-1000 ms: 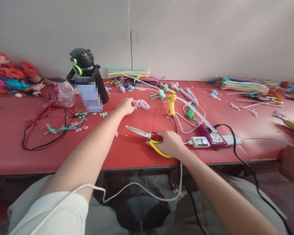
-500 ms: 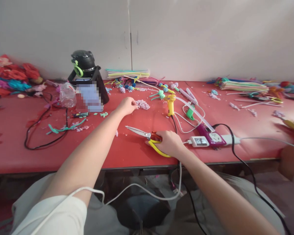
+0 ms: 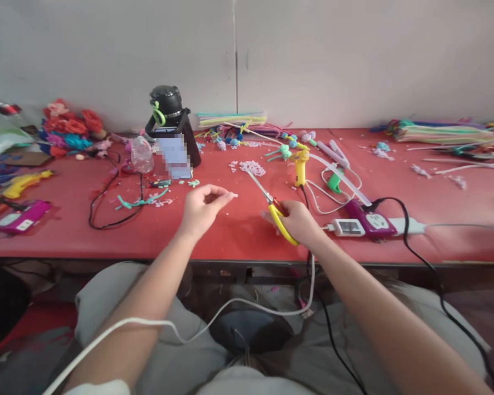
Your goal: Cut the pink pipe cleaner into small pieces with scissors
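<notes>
Head view is showing 2 bare hands working over a red, smooth-topped table [image 3: 239, 236]. The left hand [image 3: 203, 207] is hovering above it with thumb and forefinger closed to a narrow pinch, and their tips are gripping 1 small pale lilac piece [image 3: 235, 195]. The right hand [image 3: 297, 220] is wrapping its fingers around the handles of a pair of steel-bladed scissors with yellow and red grips [image 3: 269, 197]. The blades are lying close together and pointing away from the person, up and to the left. Their tip is overlapping the near edge of a loose heap of short pale lilac pieces [image 3: 255, 167]; I cannot tell whether it is touching. The heap is lying on the table, beyond and between the hands, while the pinched piece is staying clear of the scissors by a small gap.

Just beyond the right hand, a yellow glue gun [image 3: 300, 168] is standing with a long translucent stick [image 3: 341, 181] running from its back toward a purple power strip [image 3: 376, 221]. A white plug-in block [image 3: 348, 226] is sitting beside that strip. To the left, a phone with a blurred screen [image 3: 175, 153] is leaning against a tall black bottle [image 3: 167, 101]. By the wall, a bundle of pastel fuzzy stems [image 3: 233, 119] is lying flat. A white cable [image 3: 247, 302] is looping across the person's lap and over the left forearm.
</notes>
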A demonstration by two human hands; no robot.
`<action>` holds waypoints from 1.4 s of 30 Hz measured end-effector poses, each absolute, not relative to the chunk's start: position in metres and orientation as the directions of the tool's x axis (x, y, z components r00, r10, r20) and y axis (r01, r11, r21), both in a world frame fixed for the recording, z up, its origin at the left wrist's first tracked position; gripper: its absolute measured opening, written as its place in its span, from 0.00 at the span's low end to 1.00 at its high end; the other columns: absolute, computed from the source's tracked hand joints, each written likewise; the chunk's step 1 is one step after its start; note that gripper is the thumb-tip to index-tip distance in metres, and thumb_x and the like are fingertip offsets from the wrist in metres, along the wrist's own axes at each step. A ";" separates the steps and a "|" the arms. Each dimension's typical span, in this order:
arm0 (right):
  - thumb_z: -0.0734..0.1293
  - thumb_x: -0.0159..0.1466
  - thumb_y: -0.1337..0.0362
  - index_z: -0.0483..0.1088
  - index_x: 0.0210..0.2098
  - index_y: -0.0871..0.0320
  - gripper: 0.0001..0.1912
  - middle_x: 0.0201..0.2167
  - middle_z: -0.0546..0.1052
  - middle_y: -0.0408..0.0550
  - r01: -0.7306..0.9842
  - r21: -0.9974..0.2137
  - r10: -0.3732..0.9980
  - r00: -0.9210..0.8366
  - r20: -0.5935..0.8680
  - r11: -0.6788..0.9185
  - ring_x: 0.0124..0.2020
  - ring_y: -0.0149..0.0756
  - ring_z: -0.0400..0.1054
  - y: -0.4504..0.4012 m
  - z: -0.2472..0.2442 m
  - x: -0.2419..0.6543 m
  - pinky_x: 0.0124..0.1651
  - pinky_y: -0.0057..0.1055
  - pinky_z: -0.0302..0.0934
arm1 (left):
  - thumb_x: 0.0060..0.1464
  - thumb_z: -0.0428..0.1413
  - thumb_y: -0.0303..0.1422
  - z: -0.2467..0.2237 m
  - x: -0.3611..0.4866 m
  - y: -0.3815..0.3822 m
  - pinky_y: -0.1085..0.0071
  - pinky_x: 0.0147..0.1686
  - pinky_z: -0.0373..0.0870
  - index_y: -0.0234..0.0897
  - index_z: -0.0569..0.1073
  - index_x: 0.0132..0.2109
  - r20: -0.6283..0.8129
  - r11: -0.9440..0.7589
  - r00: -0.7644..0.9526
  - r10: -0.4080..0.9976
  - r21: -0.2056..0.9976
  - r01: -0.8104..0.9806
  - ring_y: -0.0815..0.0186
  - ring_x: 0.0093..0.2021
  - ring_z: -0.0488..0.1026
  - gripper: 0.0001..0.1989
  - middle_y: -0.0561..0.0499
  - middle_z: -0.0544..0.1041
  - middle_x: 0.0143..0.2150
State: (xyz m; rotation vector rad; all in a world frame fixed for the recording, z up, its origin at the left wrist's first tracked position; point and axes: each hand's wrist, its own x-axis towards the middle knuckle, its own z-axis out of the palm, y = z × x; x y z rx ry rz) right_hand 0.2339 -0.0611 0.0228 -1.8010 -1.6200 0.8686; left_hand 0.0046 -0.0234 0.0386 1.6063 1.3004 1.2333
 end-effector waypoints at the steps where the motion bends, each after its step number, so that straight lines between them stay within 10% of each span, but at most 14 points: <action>1: 0.67 0.54 0.36 0.62 0.27 0.54 0.27 0.21 0.72 0.43 0.569 -0.816 0.994 0.020 -0.111 -0.103 0.24 0.35 0.69 -0.062 0.024 0.231 0.26 0.29 0.59 | 0.48 0.67 0.42 0.034 0.010 -0.030 0.71 0.27 0.67 0.36 0.78 0.32 0.255 -0.252 0.021 0.967 0.932 0.260 0.68 0.27 0.70 0.13 0.50 0.78 0.28; 5: 0.77 0.48 0.45 0.62 0.27 0.55 0.26 0.25 0.75 0.44 0.033 -0.996 0.992 -0.096 -0.086 -0.083 0.31 0.38 0.75 -0.062 0.024 0.216 0.38 0.34 0.69 | 0.48 0.67 0.41 0.020 0.024 -0.043 0.71 0.30 0.68 0.37 0.77 0.30 0.278 -0.286 0.065 0.958 0.935 0.212 0.68 0.30 0.72 0.13 0.51 0.78 0.30; 13: 0.79 0.47 0.52 0.60 0.27 0.54 0.25 0.24 0.76 0.41 -0.167 -0.984 0.994 -0.102 -0.043 -0.060 0.31 0.36 0.75 -0.058 0.016 0.204 0.41 0.34 0.69 | 0.49 0.66 0.41 0.014 0.023 -0.045 0.69 0.32 0.69 0.38 0.78 0.30 0.295 -0.319 0.129 0.947 0.914 0.249 0.67 0.30 0.71 0.11 0.51 0.78 0.30; 24: 0.80 0.45 0.53 0.60 0.26 0.54 0.26 0.23 0.77 0.43 -0.127 -0.989 0.997 -0.015 -0.080 -0.082 0.26 0.33 0.73 -0.055 0.015 0.205 0.27 0.27 0.62 | 0.54 0.63 0.40 0.012 0.010 -0.041 0.69 0.36 0.69 0.38 0.81 0.34 0.305 -0.350 0.187 0.934 0.888 0.298 0.66 0.33 0.73 0.10 0.50 0.79 0.34; 42: 0.80 0.45 0.53 0.61 0.26 0.55 0.26 0.20 0.70 0.37 -0.144 -0.989 0.996 -0.081 -0.025 -0.036 0.24 0.32 0.71 -0.057 0.011 0.204 0.31 0.29 0.63 | 0.53 0.63 0.39 0.010 0.018 -0.037 0.71 0.33 0.69 0.36 0.77 0.33 0.243 -0.315 0.254 0.936 0.902 0.295 0.68 0.31 0.73 0.10 0.51 0.77 0.31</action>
